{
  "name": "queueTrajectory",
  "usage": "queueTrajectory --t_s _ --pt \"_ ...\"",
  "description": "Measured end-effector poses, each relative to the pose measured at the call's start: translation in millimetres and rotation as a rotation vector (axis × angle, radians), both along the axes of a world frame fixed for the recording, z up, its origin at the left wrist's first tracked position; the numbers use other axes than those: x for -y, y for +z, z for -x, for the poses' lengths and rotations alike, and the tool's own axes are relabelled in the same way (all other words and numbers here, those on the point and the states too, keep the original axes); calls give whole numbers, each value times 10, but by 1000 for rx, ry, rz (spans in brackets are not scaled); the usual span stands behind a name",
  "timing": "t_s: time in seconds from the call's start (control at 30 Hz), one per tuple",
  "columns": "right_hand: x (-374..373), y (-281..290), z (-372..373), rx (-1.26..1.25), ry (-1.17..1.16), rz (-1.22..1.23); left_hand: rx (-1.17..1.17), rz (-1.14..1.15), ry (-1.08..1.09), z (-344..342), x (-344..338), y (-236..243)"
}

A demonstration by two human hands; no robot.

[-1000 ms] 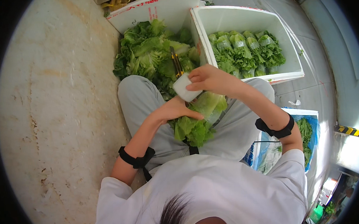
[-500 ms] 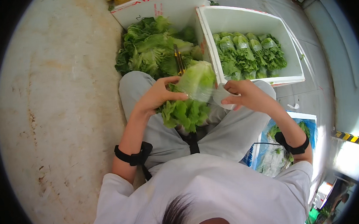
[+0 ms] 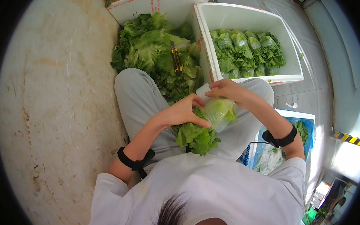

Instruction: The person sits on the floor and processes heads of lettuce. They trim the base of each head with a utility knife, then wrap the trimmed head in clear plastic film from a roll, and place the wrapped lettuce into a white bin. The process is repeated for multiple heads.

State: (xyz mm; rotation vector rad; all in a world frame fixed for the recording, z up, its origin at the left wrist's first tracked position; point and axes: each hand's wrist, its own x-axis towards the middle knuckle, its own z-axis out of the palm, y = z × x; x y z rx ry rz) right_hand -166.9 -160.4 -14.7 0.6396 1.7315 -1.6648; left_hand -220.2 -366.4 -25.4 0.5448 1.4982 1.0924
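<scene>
A head of lettuce (image 3: 196,136) lies across my lap, its leafy end toward my body and its pale base angled to the right. Clear film wraps its middle. My left hand (image 3: 184,111) is closed around the lettuce, thumb on the near side. Just beyond the base, my right hand (image 3: 229,91) grips a small white roll of clear film (image 3: 203,92) close against the lettuce. Part of the roll is hidden behind the fingers. On a heap of loose lettuce (image 3: 145,43) in front of me rests a yellow and black utility knife (image 3: 176,58).
At the far right, a white foam box (image 3: 246,12) holds several film-wrapped lettuces (image 3: 241,49). A white panel (image 3: 163,8) stands behind the loose heap. Beside my right arm is a blue-lined box (image 3: 294,114) with greens. A stained pale surface (image 3: 63,109) spans the left.
Both hands have brought the lettuce nearer my body and turned its base to the right. The roll has passed from the lettuce's right side to its far side.
</scene>
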Motion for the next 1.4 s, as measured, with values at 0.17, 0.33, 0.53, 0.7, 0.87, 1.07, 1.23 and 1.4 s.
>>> queueTrajectory --t_s 0.17,0.33,0.53,0.7,0.87,1.07,1.23,1.4 --pt "-4 128 345 -6 105 72 93 27 32 41 36 -78" --pt "327 386 625 -195 379 -47 18 -1 254 30 42 -172" --pt "463 747 172 -410 152 -62 167 -132 409 501 396 -167" --pt "329 1008 -50 -641 228 -487 302 -347 510 525 472 69" --pt "322 1042 -147 -722 205 -808 344 -374 514 433 320 150" --pt "236 1085 -114 -695 209 -814 300 -517 277 428 408 100" --pt "355 977 -71 -745 397 -922 262 -440 168 403 344 178" --pt "397 861 -41 -922 174 -804 338 -353 313 316 249 264"
